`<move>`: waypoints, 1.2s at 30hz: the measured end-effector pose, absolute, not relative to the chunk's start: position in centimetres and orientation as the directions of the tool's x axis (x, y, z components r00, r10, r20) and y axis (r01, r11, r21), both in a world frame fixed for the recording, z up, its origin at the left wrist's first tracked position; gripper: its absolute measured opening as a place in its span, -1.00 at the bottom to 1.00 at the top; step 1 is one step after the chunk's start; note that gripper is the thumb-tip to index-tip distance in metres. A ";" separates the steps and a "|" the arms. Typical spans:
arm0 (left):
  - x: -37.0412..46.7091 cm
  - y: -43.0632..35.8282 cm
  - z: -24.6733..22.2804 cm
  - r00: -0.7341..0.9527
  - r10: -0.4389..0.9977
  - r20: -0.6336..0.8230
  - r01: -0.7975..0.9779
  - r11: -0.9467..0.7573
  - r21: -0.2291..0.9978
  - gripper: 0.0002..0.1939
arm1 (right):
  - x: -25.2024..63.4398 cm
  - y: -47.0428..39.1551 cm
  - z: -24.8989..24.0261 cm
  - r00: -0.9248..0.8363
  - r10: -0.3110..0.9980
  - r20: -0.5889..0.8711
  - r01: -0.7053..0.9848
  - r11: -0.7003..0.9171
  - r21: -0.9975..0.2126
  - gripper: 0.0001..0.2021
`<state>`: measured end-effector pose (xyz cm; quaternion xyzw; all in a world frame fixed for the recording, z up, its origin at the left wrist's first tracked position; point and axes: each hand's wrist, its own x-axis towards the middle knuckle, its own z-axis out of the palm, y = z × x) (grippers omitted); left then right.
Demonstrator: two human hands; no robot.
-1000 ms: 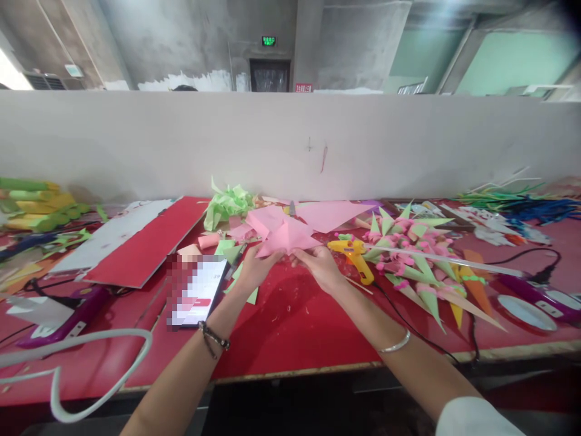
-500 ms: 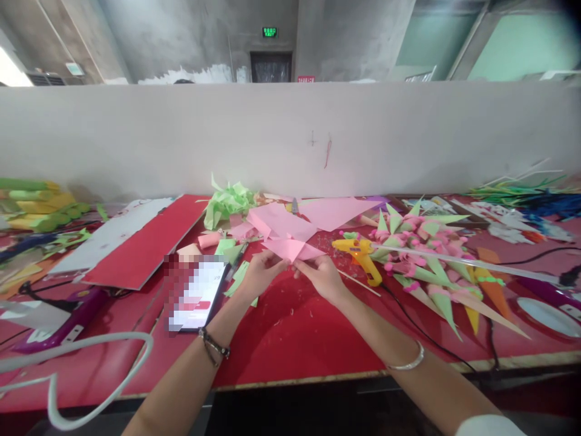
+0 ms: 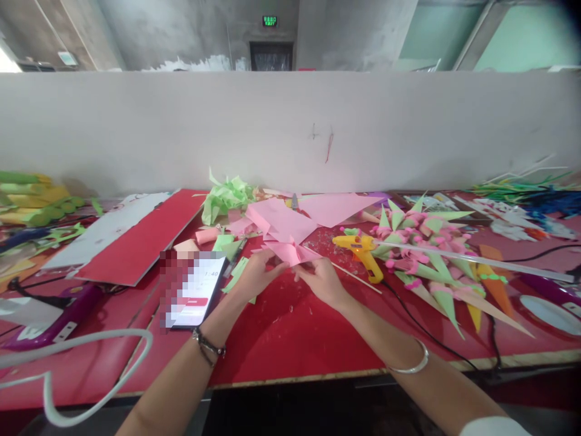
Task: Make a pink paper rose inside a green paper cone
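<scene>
Head view inspected, largest items first. Red table (image 3: 290, 339) noted beneath both hands, crowded on every side. Red board (image 3: 145, 239) lying up and to the left of the left hand. Heap of pink-and-green paper cones (image 3: 426, 254) spread to the right of the right hand. Loose pink sheets (image 3: 318, 212) just beyond the fingertips. Phone (image 3: 195, 290) flat just left of the left hand. Crumpled green paper (image 3: 226, 200) beyond and slightly left of the hands. Yellow glue gun (image 3: 361, 251) resting just right of the right hand, cord trailing toward the near edge. Thin stick (image 3: 356, 277) lying between the right hand and the gun. Folded pink paper (image 3: 288, 249) held low over the table between the two hands, at their far side. Left hand (image 3: 256, 275) closed in a pinch on its left edge; right hand (image 3: 320, 280) closed in a pinch on its right edge. Risks judged: uneven pull from the two pinches likely to skew or tear the fold; a right-wrist sweep likely to strike the gun, whose heat cannot be told; glue specks on the table likely to foul the paper; phone exposed to the left forearm.
</scene>
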<state>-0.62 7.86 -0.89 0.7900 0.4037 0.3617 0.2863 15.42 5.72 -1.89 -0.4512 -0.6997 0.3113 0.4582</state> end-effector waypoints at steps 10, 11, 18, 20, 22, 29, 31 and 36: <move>0.0 7.0 -0.9 0.469 0.750 0.465 0.364 -0.645 0.672 -0.85 | 15.5 5.9 -2.2 -0.261 0.827 0.498 0.317 0.560 -0.765 -0.91; 0.1 7.0 -1.0 0.454 0.750 0.482 0.374 -0.651 0.661 -0.85 | 15.5 5.9 -2.2 -0.274 0.818 0.505 0.327 0.573 -0.751 -0.91; 0.3 7.3 -1.6 0.345 0.808 0.478 0.426 -0.588 0.687 -0.89 | 15.4 5.8 -1.9 -0.345 0.807 0.479 0.375 0.586 -0.718 -0.88; 0.2 7.5 -1.7 0.336 0.825 0.454 0.419 -0.563 0.712 -0.86 | 15.3 5.8 -2.1 -0.346 0.795 0.498 0.352 0.602 -0.716 -0.84; 0.2 7.6 -1.7 0.340 0.833 0.436 0.413 -0.549 0.727 -0.83 | 15.4 5.9 -2.2 -0.315 0.801 0.508 0.342 0.596 -0.727 -0.83; -0.1 7.6 -1.6 0.328 0.867 0.376 0.394 -0.487 0.779 -0.76 | 15.8 6.4 -1.8 -0.090 0.892 0.443 0.244 0.451 -0.859 -0.84; -0.1 7.6 -1.6 0.332 0.870 0.364 0.386 -0.478 0.789 -0.76 | 15.9 6.4 -1.7 -0.077 0.907 0.414 0.204 0.421 -0.884 -0.85; -0.1 7.5 -1.8 0.326 0.873 0.363 0.375 -0.472 0.798 -0.85 | 16.0 6.4 -2.0 -0.087 0.913 0.399 0.173 0.408 -0.896 -0.81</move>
